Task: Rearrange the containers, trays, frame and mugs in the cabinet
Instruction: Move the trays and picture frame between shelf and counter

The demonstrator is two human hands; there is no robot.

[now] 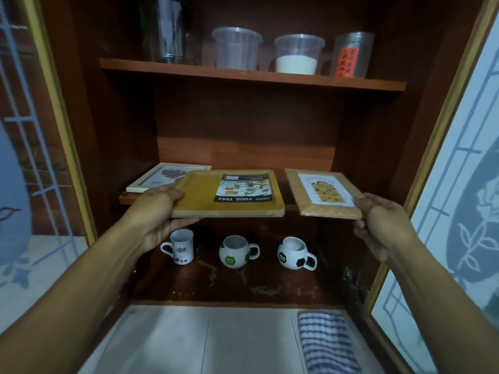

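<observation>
My left hand grips the left front corner of a yellow wooden food tray with a printed label, held level at the middle shelf. My right hand grips the right front corner of a smaller cork-edged tray with a picture label. A white picture frame with a leaf print lies flat on the middle shelf at the left, partly under the yellow tray. On the bottom shelf stand a white mug, a green-patched ball mug and a black-patched ball mug.
The top shelf carries a metal canister, two clear plastic tubs, one holding white powder, and a jar with a red label. Glass doors stand open at both sides. A striped cloth lies on the floor.
</observation>
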